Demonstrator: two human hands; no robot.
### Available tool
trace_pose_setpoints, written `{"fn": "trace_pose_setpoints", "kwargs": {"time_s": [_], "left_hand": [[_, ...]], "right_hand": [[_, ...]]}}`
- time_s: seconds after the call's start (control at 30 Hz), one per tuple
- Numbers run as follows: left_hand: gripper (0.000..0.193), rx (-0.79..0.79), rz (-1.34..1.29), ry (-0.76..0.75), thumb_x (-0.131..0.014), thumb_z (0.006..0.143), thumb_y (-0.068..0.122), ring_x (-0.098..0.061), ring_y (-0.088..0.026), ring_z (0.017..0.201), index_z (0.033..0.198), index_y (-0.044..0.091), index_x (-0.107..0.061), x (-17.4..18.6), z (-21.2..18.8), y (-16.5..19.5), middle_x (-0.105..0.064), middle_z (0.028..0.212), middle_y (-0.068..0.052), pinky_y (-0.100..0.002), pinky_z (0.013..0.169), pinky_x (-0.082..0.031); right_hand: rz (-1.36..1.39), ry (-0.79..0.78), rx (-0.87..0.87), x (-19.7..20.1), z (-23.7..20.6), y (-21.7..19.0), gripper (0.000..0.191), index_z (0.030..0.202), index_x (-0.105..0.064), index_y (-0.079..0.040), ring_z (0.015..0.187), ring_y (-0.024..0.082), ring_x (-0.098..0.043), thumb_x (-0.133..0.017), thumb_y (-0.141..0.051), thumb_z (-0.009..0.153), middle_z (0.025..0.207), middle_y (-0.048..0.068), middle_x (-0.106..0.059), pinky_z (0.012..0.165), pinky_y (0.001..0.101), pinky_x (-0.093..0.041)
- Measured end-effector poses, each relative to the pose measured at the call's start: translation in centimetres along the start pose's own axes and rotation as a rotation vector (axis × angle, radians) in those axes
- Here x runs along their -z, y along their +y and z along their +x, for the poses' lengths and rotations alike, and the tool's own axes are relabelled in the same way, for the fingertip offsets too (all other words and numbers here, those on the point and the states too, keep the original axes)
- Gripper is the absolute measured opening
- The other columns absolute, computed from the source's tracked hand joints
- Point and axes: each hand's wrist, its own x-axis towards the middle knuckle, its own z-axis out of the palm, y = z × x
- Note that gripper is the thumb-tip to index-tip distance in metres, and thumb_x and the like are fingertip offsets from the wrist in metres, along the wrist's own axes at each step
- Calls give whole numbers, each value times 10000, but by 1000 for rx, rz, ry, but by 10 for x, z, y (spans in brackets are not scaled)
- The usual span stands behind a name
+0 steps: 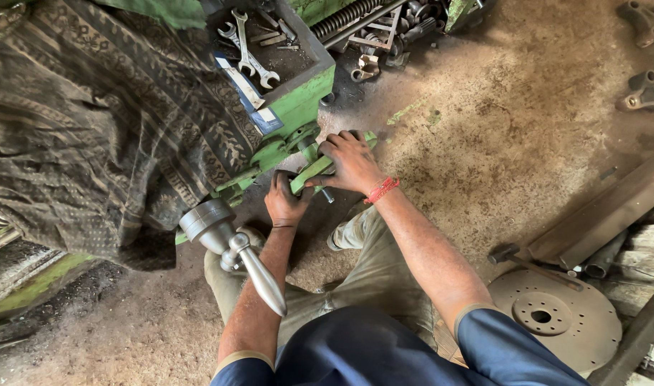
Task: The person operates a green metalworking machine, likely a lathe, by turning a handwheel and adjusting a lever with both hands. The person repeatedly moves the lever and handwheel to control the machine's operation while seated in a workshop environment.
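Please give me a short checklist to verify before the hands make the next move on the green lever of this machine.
1. Left hand grips the green metal lever: ok.
2. Right hand presses on the lever's upper end: ok.
3. Shiny steel crank handle is apart from both hands: ok, though close to the left forearm.
4. Steel spanners lie inside the green tray: ok.
5. Fastener under the hands: cannot tell, hidden.
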Motion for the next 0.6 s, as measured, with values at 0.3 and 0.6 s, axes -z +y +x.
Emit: {"fn": "trace_pose_setpoints", "kwargs": {"time_s": [0.3,0.6], "left_hand": [[420,28,0,-17,-845,742,349,-706,-392,838,979,67,-644,0,-1,-2,-680,1018,-136,-493,670,-585],[459,34,9,-24,-846,756,368,-699,-406,846,1006,61,-614,-1,-2,-5,-658,1064,-149,-500,660,-578]], "right_hand": [[10,27,12,3,0,-4,838,1076,-733,-87,1159,277,-572,-796,-798,637,1156,76,-651,1039,479,-403],[-19,30,26,0,1,-5,861,1094,-740,-79,1138,272,-571,-804,-798,624,1163,83,-650,1027,475,-413]]}}
